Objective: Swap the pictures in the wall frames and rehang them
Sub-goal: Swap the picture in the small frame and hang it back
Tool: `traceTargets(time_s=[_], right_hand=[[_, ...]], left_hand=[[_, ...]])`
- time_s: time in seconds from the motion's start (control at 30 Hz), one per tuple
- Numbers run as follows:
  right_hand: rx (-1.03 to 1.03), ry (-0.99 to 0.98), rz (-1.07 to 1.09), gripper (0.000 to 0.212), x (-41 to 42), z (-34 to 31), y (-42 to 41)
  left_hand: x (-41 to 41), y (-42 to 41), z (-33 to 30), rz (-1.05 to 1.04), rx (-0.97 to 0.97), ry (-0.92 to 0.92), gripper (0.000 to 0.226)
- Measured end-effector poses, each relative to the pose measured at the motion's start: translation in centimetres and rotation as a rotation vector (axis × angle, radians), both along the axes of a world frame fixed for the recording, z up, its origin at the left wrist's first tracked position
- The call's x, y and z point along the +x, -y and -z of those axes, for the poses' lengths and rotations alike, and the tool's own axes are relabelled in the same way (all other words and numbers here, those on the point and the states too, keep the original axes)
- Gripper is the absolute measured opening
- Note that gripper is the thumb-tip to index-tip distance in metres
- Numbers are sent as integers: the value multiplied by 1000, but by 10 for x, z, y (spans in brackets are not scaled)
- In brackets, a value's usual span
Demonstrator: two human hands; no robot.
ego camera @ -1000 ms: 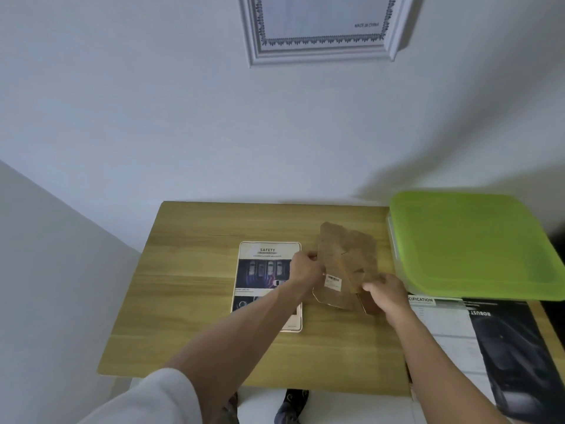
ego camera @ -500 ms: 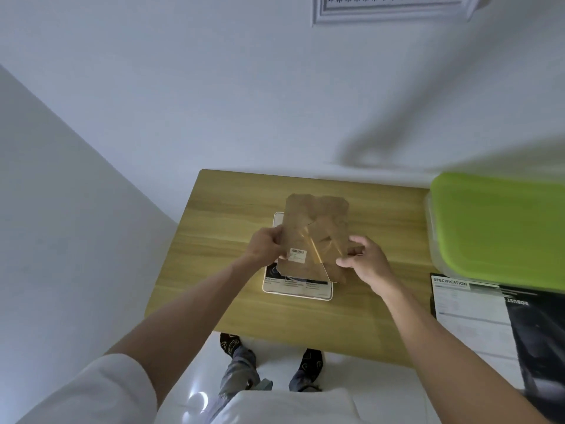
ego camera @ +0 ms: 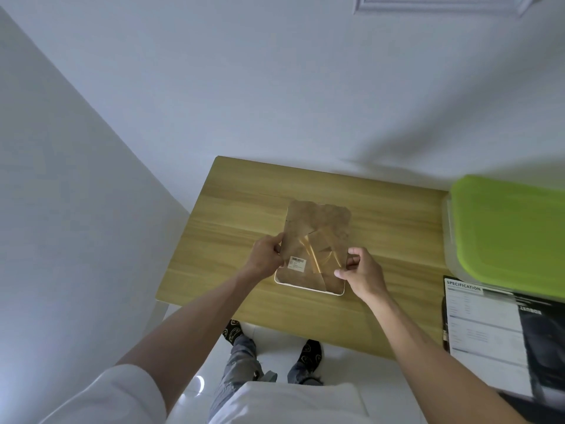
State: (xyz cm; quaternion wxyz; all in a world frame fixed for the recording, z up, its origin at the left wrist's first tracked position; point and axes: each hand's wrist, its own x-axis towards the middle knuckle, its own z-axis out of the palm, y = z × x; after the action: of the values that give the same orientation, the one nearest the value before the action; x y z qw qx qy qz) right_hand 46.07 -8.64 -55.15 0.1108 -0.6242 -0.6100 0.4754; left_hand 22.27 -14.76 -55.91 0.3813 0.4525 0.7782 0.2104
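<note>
Both my hands hold the brown fibreboard backing panel (ego camera: 318, 237) of a picture frame above the light wooden table (ego camera: 232, 215). My left hand (ego camera: 265, 255) is pinched closed on the panel's left edge; my right hand (ego camera: 359, 272) is pinched closed on its lower right edge. A second ago the panel lay to the right of the printed picture, whose "SAFETY" heading was then legible; it has since been carried over and now stands tilted above the white-rimmed small frame (ego camera: 308, 287), hiding that picture entirely. Only the frame's near edge and near corners show beneath the panel, near the middle of the table and towards its front edge. I judge this to be the closing step for this frame: the panel still needs lowering flat and seating before rehanging.

Legible marks: a white barcode sticker (ego camera: 296, 264) on the panel's lower left, its text too small to read; "SPECIFICATION" heads the white-and-black printed sheet (ego camera: 486, 325) beside the table's right edge. A lime-green plastic lid (ego camera: 510, 231) covers a box at the table's right side. The white moulded frame (ego camera: 440, 4) hangs on the wall above, cut off by the top margin.
</note>
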Motion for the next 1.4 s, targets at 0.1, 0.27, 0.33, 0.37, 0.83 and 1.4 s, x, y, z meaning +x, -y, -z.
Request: traceTargets(time_s=[0.1, 0.27, 0.33, 0.37, 0.83, 1.4], right_hand=[[25, 25, 10, 60, -1, 4, 3], [71, 78, -16, 40, -1, 3, 6], [99, 107, -40, 35, -3, 4, 6], [114, 124, -57, 33, -4, 5, 6], [190, 432, -438, 60, -12, -7, -16], [284, 712, -1043, 143, -22, 0, -71]], left_hand=[[-2, -1, 2, 29, 8, -24, 65], [-5, -4, 1, 51, -80, -56, 58], [-7, -5, 3, 41, -127, -58, 38], [-8, -6, 4, 29, -139, -62, 32], [-8, -26, -12, 379, -165, -328, 43], [-16, -76, -3, 831, -249, -594, 156]])
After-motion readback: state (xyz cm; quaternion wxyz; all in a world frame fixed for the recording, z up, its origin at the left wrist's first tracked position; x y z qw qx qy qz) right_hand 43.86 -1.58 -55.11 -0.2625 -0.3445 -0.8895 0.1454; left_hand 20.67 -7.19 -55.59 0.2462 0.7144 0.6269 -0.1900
